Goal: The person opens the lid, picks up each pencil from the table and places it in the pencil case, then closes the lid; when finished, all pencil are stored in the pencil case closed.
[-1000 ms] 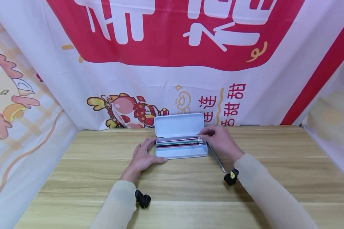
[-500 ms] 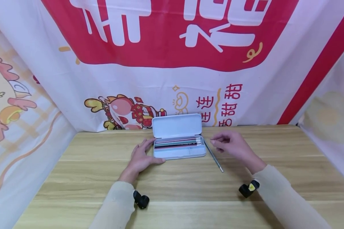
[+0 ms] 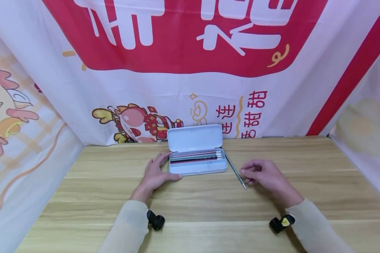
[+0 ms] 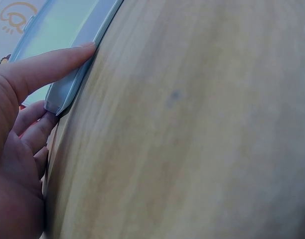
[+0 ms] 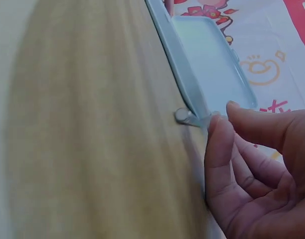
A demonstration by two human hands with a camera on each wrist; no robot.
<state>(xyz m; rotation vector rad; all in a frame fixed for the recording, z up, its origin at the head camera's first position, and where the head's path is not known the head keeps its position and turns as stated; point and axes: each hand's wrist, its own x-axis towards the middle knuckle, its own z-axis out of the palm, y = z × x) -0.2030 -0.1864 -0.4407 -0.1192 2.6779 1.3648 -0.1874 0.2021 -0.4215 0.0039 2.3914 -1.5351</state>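
A light-blue pencil case [image 3: 200,173] stands with its lid [image 3: 194,137] raised, and several pencils [image 3: 194,157] lie in its rear compartment. My left hand [image 3: 155,175] holds the case's left end, thumb along the front edge and fingers at the left side. In the left wrist view the thumb [image 4: 53,69] lies on the rim. One dark-green pencil [image 3: 235,170] lies outside, slanting from the case's right end towards me. Beside its near end is my right hand [image 3: 266,175], fingers bent, with a small gap between thumb and index finger. The pencil's end [image 5: 183,115] shows past the fingertips.
The wooden table [image 3: 190,207] reaches back to a printed cloth [image 3: 190,88] hanging right behind the case. More cloth hangs at both sides. Small black wrist cameras [image 3: 156,220] sit on both sleeves.
My right hand has left the case's right end, moved right, then come down towards me to the loose pencil. The left hand stays on the case. The loose pencil has not visibly moved.
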